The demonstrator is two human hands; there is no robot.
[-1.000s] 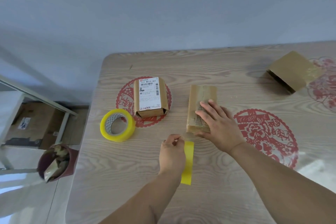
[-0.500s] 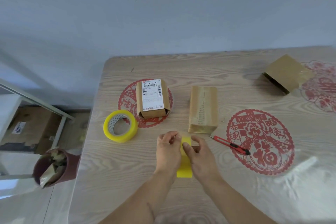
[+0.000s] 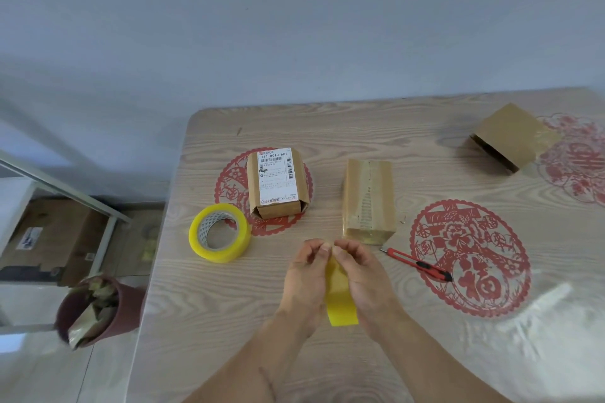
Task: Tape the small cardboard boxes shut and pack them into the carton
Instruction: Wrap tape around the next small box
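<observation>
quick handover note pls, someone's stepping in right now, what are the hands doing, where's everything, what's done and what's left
Left hand and right hand both pinch the top of a cut yellow tape strip near the table's front edge.
Middle box: already taped along the top, just beyond the hands.
Labelled box: near end flaps loose, beside the tape roll.
Third box: far right, one end open.
Red utility knife: right of the hands.
Left: apply this strip, tape the other boxes, pack. No carton on the table.

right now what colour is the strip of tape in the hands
Yellow: the tape strip shows best in the head view.
</observation>
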